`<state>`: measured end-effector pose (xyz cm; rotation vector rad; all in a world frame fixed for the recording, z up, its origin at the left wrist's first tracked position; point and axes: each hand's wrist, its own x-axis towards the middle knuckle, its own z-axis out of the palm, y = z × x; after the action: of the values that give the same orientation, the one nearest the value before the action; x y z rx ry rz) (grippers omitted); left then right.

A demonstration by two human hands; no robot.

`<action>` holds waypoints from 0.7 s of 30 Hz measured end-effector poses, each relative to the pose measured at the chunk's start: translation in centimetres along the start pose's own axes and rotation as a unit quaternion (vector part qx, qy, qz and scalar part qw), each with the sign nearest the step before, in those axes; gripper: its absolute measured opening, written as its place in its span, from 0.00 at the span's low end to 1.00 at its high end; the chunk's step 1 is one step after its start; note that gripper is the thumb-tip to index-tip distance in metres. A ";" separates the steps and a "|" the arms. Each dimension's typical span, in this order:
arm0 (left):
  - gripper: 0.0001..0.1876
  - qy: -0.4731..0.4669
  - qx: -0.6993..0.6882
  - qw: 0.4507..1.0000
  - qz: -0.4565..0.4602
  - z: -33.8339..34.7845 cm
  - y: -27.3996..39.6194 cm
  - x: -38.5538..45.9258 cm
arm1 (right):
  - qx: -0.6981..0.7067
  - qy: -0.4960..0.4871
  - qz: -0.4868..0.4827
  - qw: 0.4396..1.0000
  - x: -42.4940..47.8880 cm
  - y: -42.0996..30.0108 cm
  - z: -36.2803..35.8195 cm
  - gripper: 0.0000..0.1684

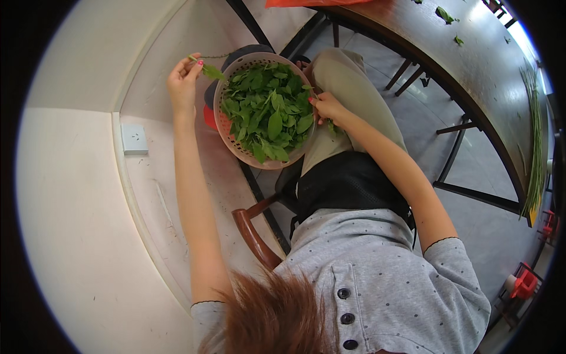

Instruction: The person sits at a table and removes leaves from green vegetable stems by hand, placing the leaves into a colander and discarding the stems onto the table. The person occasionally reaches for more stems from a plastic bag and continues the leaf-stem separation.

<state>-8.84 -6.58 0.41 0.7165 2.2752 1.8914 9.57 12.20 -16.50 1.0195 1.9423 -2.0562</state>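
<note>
A round pink plastic colander [263,165], heaped with loose green leaves [265,110], rests by my knees. My left hand [185,76] is raised beyond its left side, pinching a thin stem [214,56] with a green leaf [213,72] hanging from it between thumb and fingers. At the right rim, my right hand [328,108] is closed around a leafy green sprig [331,127]. Part of that sprig is hidden by the hand and wrist.
A dark wooden table [482,66] curves along the right, with scattered leaves [444,15] and a bundle of bare stems [536,146] on it. A wall with a power socket [134,138] stands at left. A wooden chair armrest [256,239] is beside my left hip.
</note>
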 end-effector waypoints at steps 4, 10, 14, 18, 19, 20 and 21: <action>0.11 -0.038 0.017 0.999 0.009 0.1 0.9 1.1 | 0.026 -0.008 0.013 1.000 0.3 0.6 0.1 0.20; 0.12 -0.029 0.015 0.999 0.043 0.6 2.0 2.0 | 0.016 -0.027 -0.002 1.000 0.8 1.1 -0.5 0.22; 0.11 -0.014 0.005 0.998 0.054 0.0 2.5 4.0 | -0.009 -0.015 -0.018 1.000 -0.1 0.8 -1.2 0.21; 0.11 -0.014 -0.003 0.995 0.099 -0.3 4.7 5.4 | -0.041 0.043 -0.096 0.994 -1.2 -0.1 -2.7 0.17; 0.11 -0.017 -0.003 0.993 0.117 -0.2 5.4 5.6 | -0.052 0.070 -0.128 0.988 -1.5 -0.4 -3.2 0.15; 0.11 -0.021 -0.003 0.991 0.128 -0.1 6.2 5.7 | -0.042 0.100 -0.174 0.979 -1.7 -0.9 -3.9 0.14; 0.11 -0.026 -0.002 0.990 0.142 0.3 7.3 5.6 | -0.031 0.130 -0.221 0.966 -2.1 -1.7 -4.7 0.13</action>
<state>-11.55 -3.11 8.50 1.1282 2.2370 1.9617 12.06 16.13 -13.61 0.9511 2.5503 -2.1376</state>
